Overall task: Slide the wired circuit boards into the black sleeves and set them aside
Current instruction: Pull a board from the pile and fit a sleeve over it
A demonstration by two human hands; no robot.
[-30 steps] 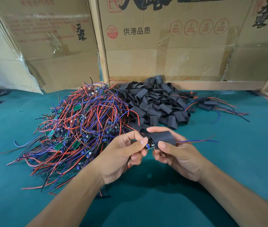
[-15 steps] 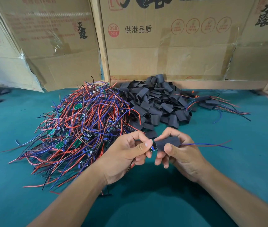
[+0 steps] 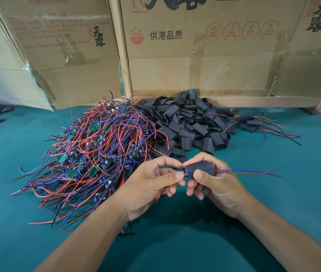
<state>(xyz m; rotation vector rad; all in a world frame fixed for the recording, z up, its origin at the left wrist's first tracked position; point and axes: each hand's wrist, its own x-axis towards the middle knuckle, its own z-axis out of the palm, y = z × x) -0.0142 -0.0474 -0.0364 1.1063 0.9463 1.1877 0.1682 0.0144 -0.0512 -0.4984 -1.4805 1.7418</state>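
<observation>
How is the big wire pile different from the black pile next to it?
The wire pile is a loose tangle of red, blue and black strands with small green boards in it; the black pile is all one colour, made of short flat sleeves. The wire pile spreads wider and nearer the person; the black pile sits further back, by the cardboard boxes. Both rest on the green table.

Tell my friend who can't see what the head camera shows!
Two hands, left hand and right hand, hold a black sleeve with wires poking out. Behind lie a wire pile and a sleeve pile.
</observation>
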